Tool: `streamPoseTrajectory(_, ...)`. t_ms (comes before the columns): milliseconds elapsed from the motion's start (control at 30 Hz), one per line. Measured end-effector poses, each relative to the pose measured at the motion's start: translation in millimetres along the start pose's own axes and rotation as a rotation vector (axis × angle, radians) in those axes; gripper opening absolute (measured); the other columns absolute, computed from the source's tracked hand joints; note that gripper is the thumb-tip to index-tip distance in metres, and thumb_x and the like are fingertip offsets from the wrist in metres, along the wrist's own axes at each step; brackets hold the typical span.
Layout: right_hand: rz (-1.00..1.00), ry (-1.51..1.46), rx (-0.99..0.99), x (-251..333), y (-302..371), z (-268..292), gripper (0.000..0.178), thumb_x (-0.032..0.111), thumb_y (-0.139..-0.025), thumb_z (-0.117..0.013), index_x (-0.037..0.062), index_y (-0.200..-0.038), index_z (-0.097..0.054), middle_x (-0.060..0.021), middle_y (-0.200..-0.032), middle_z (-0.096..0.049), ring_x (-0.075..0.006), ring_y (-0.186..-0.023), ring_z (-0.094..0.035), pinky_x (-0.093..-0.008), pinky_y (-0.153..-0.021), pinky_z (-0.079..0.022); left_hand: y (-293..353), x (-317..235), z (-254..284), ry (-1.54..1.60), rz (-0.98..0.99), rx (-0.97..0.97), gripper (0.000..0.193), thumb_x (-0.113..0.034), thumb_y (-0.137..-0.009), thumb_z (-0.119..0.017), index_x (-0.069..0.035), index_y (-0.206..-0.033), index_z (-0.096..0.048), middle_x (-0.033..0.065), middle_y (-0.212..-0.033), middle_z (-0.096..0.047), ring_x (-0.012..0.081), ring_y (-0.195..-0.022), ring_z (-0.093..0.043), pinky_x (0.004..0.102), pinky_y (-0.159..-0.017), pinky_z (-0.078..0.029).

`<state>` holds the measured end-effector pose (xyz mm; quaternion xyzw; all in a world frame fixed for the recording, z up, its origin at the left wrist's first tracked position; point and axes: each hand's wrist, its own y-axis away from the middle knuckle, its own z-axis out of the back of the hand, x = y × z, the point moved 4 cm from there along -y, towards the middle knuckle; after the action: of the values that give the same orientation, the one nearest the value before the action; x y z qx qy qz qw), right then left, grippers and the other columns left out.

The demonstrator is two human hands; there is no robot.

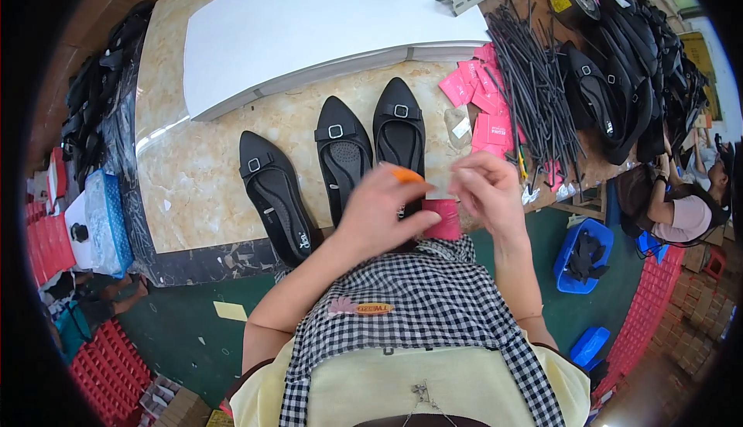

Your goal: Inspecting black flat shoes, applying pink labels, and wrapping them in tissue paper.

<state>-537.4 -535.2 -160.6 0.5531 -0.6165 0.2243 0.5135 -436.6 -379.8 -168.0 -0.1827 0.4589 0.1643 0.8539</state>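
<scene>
Checked apron (418, 311) below, the left hand (383, 210) grips an orange tool (406, 174) while the right hand (487, 191) fingers pinch a pale tag above three black pointed flats (340, 156) on the marble tabletop (193, 171).

An orange tool (405, 174) sticks out above the left hand (383, 209), pinched in its fingers; only its short, bright tip shows, pointing toward the right hand (487, 195). A pink tag (443, 218) sits just below and between the two hands, at the near edge of the table, partly covered by them and blurred. A small pale slip (439, 187) lies between the two hands; which hand holds it cannot be made out.
</scene>
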Motion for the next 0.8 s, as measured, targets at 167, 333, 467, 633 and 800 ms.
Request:
streamPoseTrajectory(167,0.607,1.048,-0.044,-27,-60,-23,0.008,0.011,-0.088,-0.065,0.007,-0.092,-0.07,-0.0061,-0.077,-0.069,-0.0163,-0.062,-0.064,-0.0293,-0.054,-0.048,16,28,18,-0.531,0.134,-0.09,0.02,-0.026,-0.073,-0.077,-0.012,-0.087,-0.076,0.0108,-0.08,-0.053,0.0294,-0.087,-0.051,0.0395,-0.077,-0.043)
streamPoseTrajectory(333,0.632,1.619,0.088,-50,-74,-34,0.018,0.015,-0.077,-0.066,0.015,-0.093,-0.072,-0.0006,-0.075,-0.062,-0.0175,-0.073,-0.064,-0.033,-0.058,-0.051,23,32,22,-0.587,0.208,-0.097,0.019,-0.024,-0.073,-0.076,-0.016,-0.091,-0.078,0.0107,-0.078,-0.052,0.0287,-0.086,-0.05,0.0388,-0.076,-0.042)
streamPoseTrajectory(467,0.621,1.634,0.087,-56,-74,-35,0.02,0.015,-0.074,-0.066,0.0154,-0.093,-0.073,0.0009,-0.078,-0.061,-0.0177,-0.073,-0.062,-0.0321,-0.057,-0.051,23,33,21,-0.578,0.231,-0.109,0.019,-0.024,-0.073,-0.076,-0.017,-0.091,-0.078,0.011,-0.077,-0.052,0.0287,-0.086,-0.051,0.0388,-0.075,-0.042)
streamPoseTrajectory(633,0.646,1.654,0.08,-57,-73,-35,0.02,0.015,-0.074,-0.065,0.0161,-0.093,-0.073,0.0018,-0.078,-0.06,-0.0163,-0.073,-0.061,-0.0308,-0.057,-0.05,24,34,20,-0.572,0.224,-0.115,0.02,-0.024,-0.073,-0.076,-0.017,-0.092,-0.078,0.0109,-0.076,-0.052,0.0287,-0.085,-0.051,0.039,-0.075,-0.042)
streamPoseTrajectory(800,0.674,1.668,0.123,-55,-71,-33,0.02,0.017,-0.075,-0.064,0.0169,-0.093,-0.073,0.0026,-0.078,-0.059,-0.0152,-0.074,-0.061,-0.031,-0.057,-0.05,23,32,19,-0.569,0.232,-0.119,0.02,-0.023,-0.073,-0.077,-0.016,-0.092,-0.078,0.0109,-0.076,-0.052,0.0286,-0.085,-0.051,0.0389,-0.075,-0.042)
